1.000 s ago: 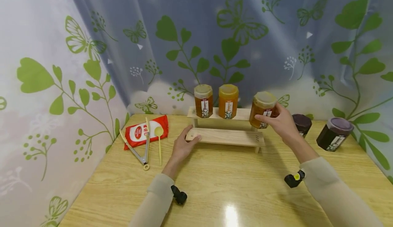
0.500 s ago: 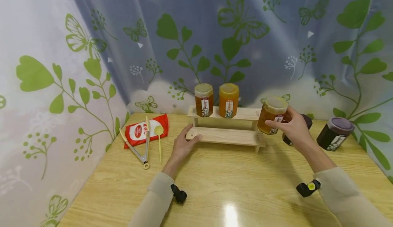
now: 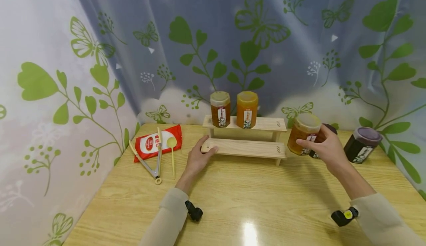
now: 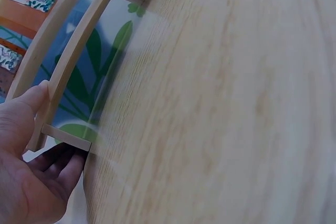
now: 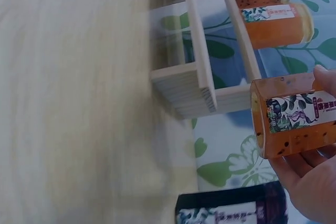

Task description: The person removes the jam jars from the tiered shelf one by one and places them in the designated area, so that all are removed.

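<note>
A wooden two-step shelf (image 3: 246,148) stands on the table. My left hand (image 3: 198,157) grips the left end of its lower step, thumb on the front edge and fingers round the side (image 4: 39,182). Right of the shelf, my right hand (image 3: 327,148) holds a honey-coloured jar of jam (image 3: 301,133) above the table. In the right wrist view this amber jar (image 5: 286,140) shows dark specks and a printed label, with fingers under it and the thumb across. On the upper step stand a reddish-amber jar (image 3: 220,116) and an orange jar (image 3: 247,117).
Two dark purple jars stand at the right: one (image 3: 356,150) in full view, another (image 3: 329,127) partly hidden behind my right hand. At the left lie a red-and-white packet (image 3: 174,135), tongs (image 3: 146,164) and a yellow spoon (image 3: 172,153). A patterned curtain (image 3: 213,35) hangs behind the table.
My right hand has carried the amber jar from in front of the upper step's right end rightward and lower, past the shelf. My left hand keeps its hold on the shelf.
</note>
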`<state>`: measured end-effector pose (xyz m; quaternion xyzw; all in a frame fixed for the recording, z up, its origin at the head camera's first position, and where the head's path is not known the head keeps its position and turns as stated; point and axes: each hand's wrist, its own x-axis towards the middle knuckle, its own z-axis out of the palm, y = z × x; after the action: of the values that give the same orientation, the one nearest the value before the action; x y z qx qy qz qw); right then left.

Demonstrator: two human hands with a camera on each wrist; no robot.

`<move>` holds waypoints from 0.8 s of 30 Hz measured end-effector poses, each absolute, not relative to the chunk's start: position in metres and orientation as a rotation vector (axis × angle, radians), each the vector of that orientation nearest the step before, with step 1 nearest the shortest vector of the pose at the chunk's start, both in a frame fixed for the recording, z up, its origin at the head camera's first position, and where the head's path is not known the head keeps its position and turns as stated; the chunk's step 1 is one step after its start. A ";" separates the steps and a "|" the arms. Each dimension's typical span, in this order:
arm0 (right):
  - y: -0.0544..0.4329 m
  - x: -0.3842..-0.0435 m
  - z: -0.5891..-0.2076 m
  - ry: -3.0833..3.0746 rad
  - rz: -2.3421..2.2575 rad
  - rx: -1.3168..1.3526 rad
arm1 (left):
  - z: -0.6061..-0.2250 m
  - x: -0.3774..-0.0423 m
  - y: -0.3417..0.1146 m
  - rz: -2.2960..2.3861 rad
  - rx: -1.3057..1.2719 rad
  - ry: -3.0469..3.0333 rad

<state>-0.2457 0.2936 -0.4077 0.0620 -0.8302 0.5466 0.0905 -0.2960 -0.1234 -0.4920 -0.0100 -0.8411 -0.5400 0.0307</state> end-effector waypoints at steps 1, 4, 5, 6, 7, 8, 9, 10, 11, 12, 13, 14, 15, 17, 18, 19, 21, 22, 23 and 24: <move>0.296 -0.245 -0.410 -2.478 1.614 0.168 | -0.492 -0.296 -0.123 -1.664 -0.032 -2.590; 0.302 -0.240 -0.415 -2.521 1.571 0.103 | -0.492 -0.296 -0.123 -1.660 -0.033 -2.590; 0.305 -0.239 -0.417 -2.534 1.558 0.085 | -0.492 -0.296 -0.123 -1.660 -0.034 -2.588; 0.307 -0.237 -0.418 -2.546 1.546 0.070 | -0.492 -0.296 -0.123 -1.660 -0.037 -2.586; 0.309 -0.235 -0.420 -2.555 1.534 0.056 | -0.492 -0.296 -0.123 -1.663 -0.033 -2.586; 0.312 -0.233 -0.422 -2.559 1.532 0.050 | -0.492 -0.296 -0.123 -1.665 -0.033 -2.584; 0.315 -0.231 -0.424 -2.560 1.530 0.048 | -0.492 -0.296 -0.123 -1.666 -0.031 -2.585; 0.317 -0.229 -0.426 -2.557 1.530 0.047 | -0.492 -0.296 -0.123 -1.669 -0.029 -2.586; 0.320 -0.227 -0.428 -2.554 1.533 0.048 | -0.492 -0.296 -0.123 -1.670 -0.028 -2.588; 0.322 -0.225 -0.429 -2.550 1.537 0.050 | -0.492 -0.296 -0.124 -1.670 -0.033 -2.587; 0.325 -0.223 -0.431 -2.548 1.545 0.052 | -0.492 -0.296 -0.124 -1.672 -0.029 -2.588; 0.327 -0.222 -0.433 -2.547 1.548 0.053 | -0.492 -0.295 -0.124 -1.672 -0.027 -2.587; 0.329 -0.220 -0.435 -2.551 1.546 0.051 | -0.492 -0.295 -0.124 -1.672 -0.022 -2.589; 0.334 -0.217 -0.438 -2.560 1.551 0.048 | -0.493 -0.295 -0.124 -1.675 -0.022 -2.585; 0.336 -0.215 -0.440 -2.565 1.551 0.042 | -0.493 -0.295 -0.124 -1.677 -0.023 -2.584; 0.339 -0.213 -0.442 -2.568 1.549 0.036 | -0.493 -0.295 -0.124 -1.679 -0.018 -2.586; 0.344 -0.208 -0.445 -2.564 1.555 0.021 | -0.494 -0.295 -0.124 -1.680 -0.024 -2.587; 0.346 -0.207 -0.447 -2.555 1.569 0.017 | -0.494 -0.295 -0.124 -1.681 -0.025 -2.586; 0.349 -0.205 -0.449 -2.544 1.579 0.011 | -0.494 -0.295 -0.124 -1.677 -0.027 -2.588; 0.352 -0.203 -0.451 -2.531 1.596 0.009 | -0.493 -0.296 -0.124 -1.673 -0.030 -2.588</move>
<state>-0.2032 0.3518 -0.4506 0.0029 -0.8435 0.5319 0.0749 -0.2956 -0.1241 -0.4934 -0.0097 -0.8394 -0.5426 0.0300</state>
